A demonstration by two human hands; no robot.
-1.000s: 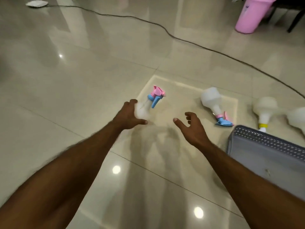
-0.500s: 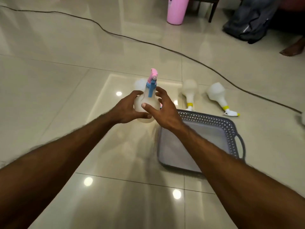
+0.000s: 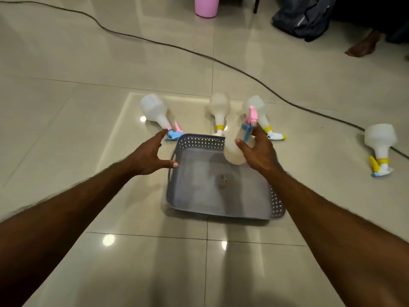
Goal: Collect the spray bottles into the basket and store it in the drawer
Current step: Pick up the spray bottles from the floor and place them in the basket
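A grey perforated basket (image 3: 199, 141) sits on the tiled floor in front of me. My right hand (image 3: 260, 151) grips a white spray bottle with a pink and blue nozzle (image 3: 235, 149), held upright over the basket's far right corner. My left hand (image 3: 150, 154) hovers with spread fingers just left of the basket's rim, holding nothing. Behind the basket lie a bottle with a pink and blue nozzle (image 3: 155, 110) and two with yellow collars (image 3: 219, 107) (image 3: 259, 105). Another yellow-collared bottle (image 3: 379, 140) lies far right.
A dark cable (image 3: 177, 48) runs across the floor behind the bottles. A pink bin (image 3: 207, 6) stands at the back, a dark bag (image 3: 303, 17) to its right, and a person's bare foot (image 3: 363, 46) at the far right. A small scrap lies inside the basket.
My left hand picked the pink-nozzle bottle off the floor and passed it to my right hand. The right hand has carried it over the basket, and the left hand has let go.
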